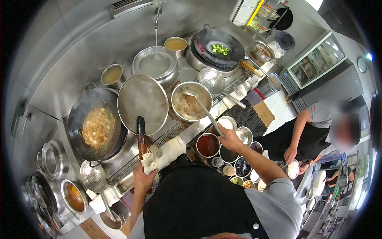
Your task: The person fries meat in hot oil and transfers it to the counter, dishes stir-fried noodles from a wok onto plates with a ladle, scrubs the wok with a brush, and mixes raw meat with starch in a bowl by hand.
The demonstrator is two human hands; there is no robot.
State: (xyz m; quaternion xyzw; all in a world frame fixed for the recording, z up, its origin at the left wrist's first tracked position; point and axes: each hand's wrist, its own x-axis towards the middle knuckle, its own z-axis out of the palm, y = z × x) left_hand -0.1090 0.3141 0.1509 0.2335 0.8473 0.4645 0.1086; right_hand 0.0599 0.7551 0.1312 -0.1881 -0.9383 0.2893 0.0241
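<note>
My left hand (144, 180) is closed around a white cloth (150, 161) at the lower end of the wooden handle of a wide grey pan (142, 101). The pan's inside looks bare. My right hand (230, 138) grips the long handle of a ladle (207, 113). Its head dips into cloudy, brownish liquid in a steel pot (175, 104) just right of the pan. To the left, a black wok (75, 139) holds noodles (97, 127). Below my right hand stand several seasoning containers, one with red sauce (207, 145).
A faucet (157, 24) runs into a water-filled steel basin (137, 59). Another wok (234, 44) with green vegetables (220, 49) sits at the back right. Perforated strainers (212, 80) lie along the counter. A co-worker (310, 123) stands at the right holding a white bowl.
</note>
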